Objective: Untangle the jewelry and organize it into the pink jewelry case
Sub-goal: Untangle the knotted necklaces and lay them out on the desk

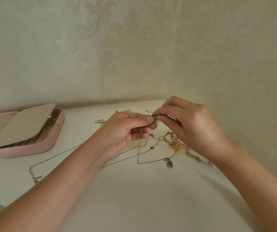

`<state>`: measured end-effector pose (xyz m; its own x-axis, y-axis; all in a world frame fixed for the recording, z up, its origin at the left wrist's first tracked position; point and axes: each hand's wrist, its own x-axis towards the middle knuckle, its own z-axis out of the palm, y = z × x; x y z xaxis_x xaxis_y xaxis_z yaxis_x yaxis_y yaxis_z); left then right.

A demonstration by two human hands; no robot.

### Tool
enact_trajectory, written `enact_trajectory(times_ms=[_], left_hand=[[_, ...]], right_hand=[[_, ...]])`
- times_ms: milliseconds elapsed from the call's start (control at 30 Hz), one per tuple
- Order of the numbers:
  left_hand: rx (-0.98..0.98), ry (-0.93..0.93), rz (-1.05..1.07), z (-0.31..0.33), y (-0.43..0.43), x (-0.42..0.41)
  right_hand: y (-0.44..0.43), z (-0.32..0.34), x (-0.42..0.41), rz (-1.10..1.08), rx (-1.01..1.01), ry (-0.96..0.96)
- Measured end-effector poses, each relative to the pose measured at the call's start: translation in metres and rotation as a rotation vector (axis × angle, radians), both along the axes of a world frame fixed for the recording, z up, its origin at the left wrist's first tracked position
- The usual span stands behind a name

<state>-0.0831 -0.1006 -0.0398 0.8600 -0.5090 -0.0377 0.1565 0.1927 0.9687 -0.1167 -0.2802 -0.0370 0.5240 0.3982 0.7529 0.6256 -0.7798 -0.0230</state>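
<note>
Nearest me on the white worktop (134, 198), the clasp end of a silver chain (34, 174) lies to my left, and a dark teardrop pendant (169, 164) rests toward the middle on its fine chain (151, 161). That strand rises to my left hand (126, 131), whose fingers (142, 129) curl round it. My right hand (189, 124) pinches it too, fingertip to fingertip with the left. Under my right hand sits a tangle of jewelry (174, 143), beaded, red and gold. Farther left, the pink jewelry case (34, 148) lies open near the patterned wall (134, 56).
</note>
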Motion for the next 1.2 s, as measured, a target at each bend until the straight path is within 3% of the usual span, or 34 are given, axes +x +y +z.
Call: enact_trajectory(times_ms=[133, 433, 567, 800, 1200], left_hand=[[0.004, -0.037, -0.024, -0.001, 0.001, 0.000], [0.127, -0.505, 0.084, -0.004, 0.001, 0.000], [0.145, -0.626, 0.108, -0.005, 0.002, 0.000], [0.208, -0.808, 0.202, -0.004, 0.002, -0.008], [0.314, -0.947, 0.287, -0.007, -0.001, -0.013]], right_hand=[[0.003, -0.001, 0.000, -0.036, 0.038, 0.047], [-0.002, 0.012, -0.007, -0.006, 0.444, 0.476], [-0.002, 0.015, -0.009, 0.010, 0.502, 0.585], [-0.001, 0.017, -0.011, 0.037, 0.598, 0.663], [0.006, 0.021, -0.016, 0.002, 0.481, 0.611]])
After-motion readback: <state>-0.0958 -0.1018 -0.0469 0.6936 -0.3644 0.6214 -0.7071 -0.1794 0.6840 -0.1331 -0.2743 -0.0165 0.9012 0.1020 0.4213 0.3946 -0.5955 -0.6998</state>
